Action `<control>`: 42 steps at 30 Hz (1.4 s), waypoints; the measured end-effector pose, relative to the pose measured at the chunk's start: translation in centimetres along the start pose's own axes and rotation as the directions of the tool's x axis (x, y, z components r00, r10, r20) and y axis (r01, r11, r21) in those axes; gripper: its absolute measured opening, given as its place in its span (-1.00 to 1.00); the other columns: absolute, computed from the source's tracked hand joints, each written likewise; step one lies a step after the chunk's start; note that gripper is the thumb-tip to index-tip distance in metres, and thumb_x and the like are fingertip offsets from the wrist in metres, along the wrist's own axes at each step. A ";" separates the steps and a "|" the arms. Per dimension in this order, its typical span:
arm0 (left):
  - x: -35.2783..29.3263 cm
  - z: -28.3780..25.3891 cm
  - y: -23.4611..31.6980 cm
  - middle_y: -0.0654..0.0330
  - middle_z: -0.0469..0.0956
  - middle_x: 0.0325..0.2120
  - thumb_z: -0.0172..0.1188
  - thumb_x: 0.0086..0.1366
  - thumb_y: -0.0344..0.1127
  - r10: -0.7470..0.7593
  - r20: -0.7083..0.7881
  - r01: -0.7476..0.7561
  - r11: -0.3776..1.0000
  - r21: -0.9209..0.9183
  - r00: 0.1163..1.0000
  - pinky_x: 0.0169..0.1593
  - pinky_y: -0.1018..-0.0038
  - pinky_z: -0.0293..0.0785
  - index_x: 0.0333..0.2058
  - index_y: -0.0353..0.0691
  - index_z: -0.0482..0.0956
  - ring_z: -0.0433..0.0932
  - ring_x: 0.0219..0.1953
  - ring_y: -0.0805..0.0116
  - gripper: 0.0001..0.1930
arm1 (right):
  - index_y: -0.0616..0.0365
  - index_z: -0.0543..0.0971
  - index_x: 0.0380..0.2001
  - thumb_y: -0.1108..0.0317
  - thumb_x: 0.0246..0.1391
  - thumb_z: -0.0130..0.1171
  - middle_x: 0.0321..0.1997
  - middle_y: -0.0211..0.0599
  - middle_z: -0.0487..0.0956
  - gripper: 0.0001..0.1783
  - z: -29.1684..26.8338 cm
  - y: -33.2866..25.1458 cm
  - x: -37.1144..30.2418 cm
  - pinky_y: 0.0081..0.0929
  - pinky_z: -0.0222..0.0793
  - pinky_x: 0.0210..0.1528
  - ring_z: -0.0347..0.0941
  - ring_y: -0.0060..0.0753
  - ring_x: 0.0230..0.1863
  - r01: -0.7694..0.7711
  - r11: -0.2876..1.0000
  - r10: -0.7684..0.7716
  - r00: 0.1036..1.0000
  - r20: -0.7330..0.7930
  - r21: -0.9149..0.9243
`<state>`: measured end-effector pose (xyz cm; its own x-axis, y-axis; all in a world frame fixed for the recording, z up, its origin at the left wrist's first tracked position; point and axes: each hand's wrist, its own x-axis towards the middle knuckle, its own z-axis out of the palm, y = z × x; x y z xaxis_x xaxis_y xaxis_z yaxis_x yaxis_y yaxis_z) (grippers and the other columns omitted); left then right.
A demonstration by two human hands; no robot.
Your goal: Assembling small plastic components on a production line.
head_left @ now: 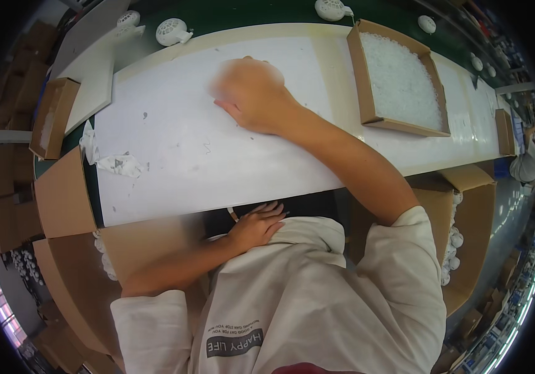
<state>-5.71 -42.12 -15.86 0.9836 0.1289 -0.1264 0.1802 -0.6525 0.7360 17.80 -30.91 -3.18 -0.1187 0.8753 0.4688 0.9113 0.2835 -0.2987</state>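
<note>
White worktop, that was the one in play! It spread right in front of the wearer's shirt, its far edge running along a green strip.

And the right hand?

High over the surface, nearer the far edge than the near one, and left of the cardboard box with its load of clear pieces. Blurred, mind! The fingers looked curled in, but whether they held anything, I couldn't tell.

Was it touching?

Couldn't call that either. The left hand, though, lay below the near edge against the shirt, fingers extended in a loose row, nothing visible in them, palm hidden.

Name the step, then!

A one-handed reach or pass across the surface, in my judgement. The crumpled white scrap by the left edge lay well apart from it.

And the next move called for what?

Steady control, I'd say: a level hand for a pass, a gentle loosening if those fingers held something, and room kept from the box's wall.
</note>
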 end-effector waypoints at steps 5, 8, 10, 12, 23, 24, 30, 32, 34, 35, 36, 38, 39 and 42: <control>-2.1 -2.8 0.1 -0.03 0.44 0.15 0.05 0.41 -0.13 0.005 0.007 -0.005 0.996 0.094 1.000 0.23 0.20 0.39 0.07 -0.19 0.56 0.47 0.15 -0.01 -0.62 | 0.02 0.61 -0.05 0.26 0.06 0.30 0.11 -0.16 0.47 -0.65 -2.4 1.2 -1.6 -0.03 0.22 0.22 0.30 0.00 0.22 -0.072 0.997 0.072 0.997 0.014 0.020; -1.9 -3.6 0.1 0.01 0.49 0.10 0.07 0.39 -0.12 -0.064 -0.027 0.067 0.987 0.148 0.998 0.20 0.19 0.41 0.07 -0.19 0.56 0.49 0.11 0.02 -0.62 | 0.01 0.58 0.00 0.29 0.02 0.33 0.19 -0.11 0.42 -0.58 -2.9 -0.1 -2.3 -0.02 0.19 0.29 0.26 0.05 0.28 -0.085 0.996 0.084 0.993 -0.086 -0.003; -0.8 -3.4 0.3 0.02 0.51 0.07 0.08 0.38 -0.12 -0.101 -0.051 0.109 0.979 0.173 0.994 0.18 0.18 0.42 0.06 -0.19 0.56 0.50 0.09 0.03 -0.61 | 0.01 0.57 0.03 0.33 0.00 0.34 0.22 -0.09 0.42 -0.54 -3.8 -3.1 -3.2 -0.03 0.16 0.33 0.24 0.07 0.30 -0.057 0.996 0.062 0.996 -0.071 0.075; 1.4 -2.2 1.4 -0.09 0.43 0.12 0.12 0.36 -0.10 -0.052 -0.063 0.050 0.998 -0.026 0.997 0.18 0.17 0.40 0.13 -0.15 0.52 0.49 0.10 -0.05 -0.57 | 0.03 0.57 0.02 0.38 -0.02 0.34 0.20 -0.09 0.44 -0.54 -4.2 -6.4 -4.9 -0.03 0.18 0.33 0.28 0.07 0.29 0.000 0.977 0.016 0.997 -0.072 0.215; 0.2 -0.9 0.7 -0.02 0.53 0.00 0.15 0.29 -0.10 -0.163 0.074 0.137 0.950 0.281 0.984 0.23 0.13 0.30 0.08 -0.21 0.52 0.45 0.11 -0.02 -0.55 | 0.25 0.59 -0.06 0.39 0.07 0.10 -0.05 0.00 0.61 -0.64 8.4 -7.0 -16.5 -0.10 0.42 0.00 0.53 0.10 -0.09 -0.596 0.707 0.357 0.766 0.535 0.381; -1.0 -1.6 1.6 0.00 0.54 0.00 0.16 0.28 -0.12 -0.120 -0.028 0.122 0.937 0.328 0.992 0.23 0.14 0.30 0.07 -0.21 0.52 0.45 0.11 0.00 -0.56 | 0.27 0.57 -0.04 0.38 0.07 0.05 -0.04 0.05 0.60 -0.62 8.6 -7.2 -15.6 -0.09 0.41 0.01 0.52 0.16 -0.09 -0.707 0.570 0.374 0.676 0.634 0.418; -7.3 -9.7 7.4 0.00 0.58 -0.03 0.23 0.16 -0.37 -0.270 -0.017 0.270 0.963 0.000 0.963 0.13 0.14 0.42 -0.06 -0.20 0.62 0.53 0.05 -0.01 -0.67 | 0.25 0.56 -0.02 0.45 0.01 0.05 -0.03 0.06 0.59 -0.59 10.4 -8.3 -19.9 -0.03 0.40 0.07 0.53 0.15 -0.04 -0.375 0.927 0.321 0.818 0.477 0.020; -8.1 -13.8 9.1 0.05 0.58 -0.03 0.23 0.15 -0.39 -0.171 -0.159 0.178 0.984 0.030 0.972 0.11 0.14 0.44 -0.05 -0.17 0.63 0.52 0.04 -0.02 -0.65 | 0.25 0.55 -0.01 0.47 -0.01 0.06 -0.02 0.07 0.59 -0.57 9.4 -8.9 -20.2 -0.03 0.40 0.09 0.53 0.14 -0.03 -0.312 0.946 0.312 0.806 0.504 -0.088; -7.6 -16.4 8.7 0.06 0.52 0.05 0.26 0.12 -0.42 -0.020 -0.386 0.096 0.979 0.178 0.922 0.15 0.13 0.40 0.03 -0.12 0.61 0.46 0.10 -0.07 -0.57 | 0.25 0.56 0.02 0.50 0.00 0.05 0.08 0.06 0.55 -0.56 7.7 -9.4 -19.6 -0.05 0.40 0.12 0.49 0.16 0.07 -0.365 0.930 0.288 0.679 0.675 -0.030; -6.5 -17.5 7.7 0.03 0.46 0.13 0.28 0.12 -0.41 0.034 -0.478 0.116 0.953 0.280 0.878 0.20 0.12 0.36 0.08 -0.10 0.58 0.40 0.18 -0.10 -0.52 | 0.25 0.56 0.03 0.52 0.01 0.05 0.12 0.05 0.53 -0.55 6.6 -9.6 -19.4 -0.06 0.41 0.14 0.47 0.17 0.11 -0.399 0.917 0.274 0.603 0.749 -0.014; -4.9 -18.4 7.2 -0.01 0.35 0.21 0.27 0.17 -0.33 0.005 -0.526 0.207 0.916 0.345 0.850 0.25 0.09 0.28 0.16 -0.08 0.50 0.30 0.25 -0.15 -0.48 | 0.25 0.56 0.03 0.52 0.01 0.05 0.12 0.05 0.53 -0.55 5.5 -10.1 -19.4 -0.06 0.41 0.14 0.47 0.17 0.11 -0.395 0.918 0.276 0.609 0.744 -0.018; -2.2 -19.2 5.3 -0.06 0.24 0.30 0.26 0.22 -0.25 -0.010 -0.582 0.299 0.865 0.404 0.813 0.31 0.06 0.20 0.24 -0.06 0.42 0.21 0.32 -0.20 -0.43 | 0.26 0.56 0.01 0.51 0.01 0.08 0.04 0.02 0.58 -0.57 3.1 -11.8 -19.3 -0.13 0.50 0.04 0.54 0.12 0.02 -0.191 0.954 0.061 0.877 0.476 0.231; -0.8 -18.6 3.5 -0.08 0.11 0.35 0.21 0.28 -0.17 -0.031 -0.560 0.359 0.796 0.488 0.828 0.35 0.03 0.11 0.29 -0.05 0.34 0.10 0.36 -0.24 -0.40 | 0.25 0.58 -0.02 0.49 0.01 0.10 -0.06 -0.02 0.61 -0.60 0.9 -12.6 -18.2 -0.15 0.52 -0.03 0.57 0.07 -0.07 -0.243 0.898 0.065 0.899 0.434 0.368; 2.3 -19.4 1.0 -0.10 -0.04 0.42 0.12 0.35 -0.06 -0.043 -0.548 0.409 0.716 0.566 0.835 0.39 -0.01 -0.01 0.34 -0.04 0.25 -0.02 0.41 -0.28 -0.37 | 0.22 0.63 -0.10 0.49 0.03 0.16 -0.18 -0.11 0.65 -0.68 -5.9 -13.0 -13.1 -0.23 0.53 -0.14 0.59 -0.04 -0.19 -0.229 0.787 0.003 0.930 0.368 0.572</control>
<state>-3.54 -27.99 -2.48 0.8069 0.5452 0.2272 0.5380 -0.8372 0.0984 9.85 -48.36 -0.57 -0.2523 0.9590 0.1292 0.5189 0.2468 -0.8184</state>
